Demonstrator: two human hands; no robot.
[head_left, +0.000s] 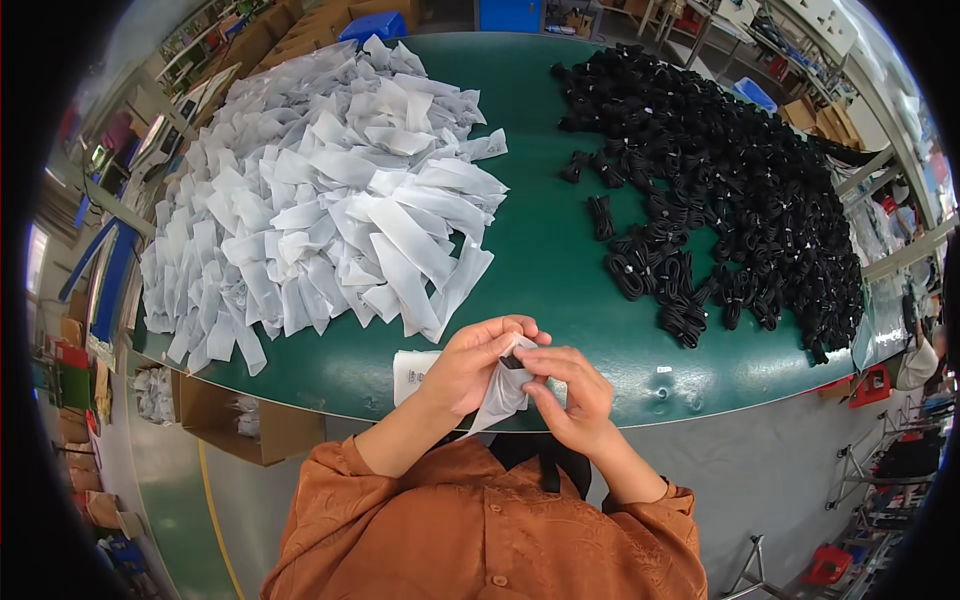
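Rust shirt (440,535) before green tabletop (540,265) and grey floor (760,460); left grip (468,368) and right grip (578,398) hold a white pouch (505,390).

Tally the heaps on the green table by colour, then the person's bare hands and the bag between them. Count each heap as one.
White heap: 1
Black heap: 1
Hands, left hand and right hand: 2
Whitish bag: 1
Total: 5

Bare green bench (540,240) lane runs far to near between piles, passable; white pouch pile (330,190) blocks left, black cable bundles (710,180) block right; near-edge room right of right hand (575,392), small white label (664,370) there; flat white packets (406,372) crowd left hand (468,368)
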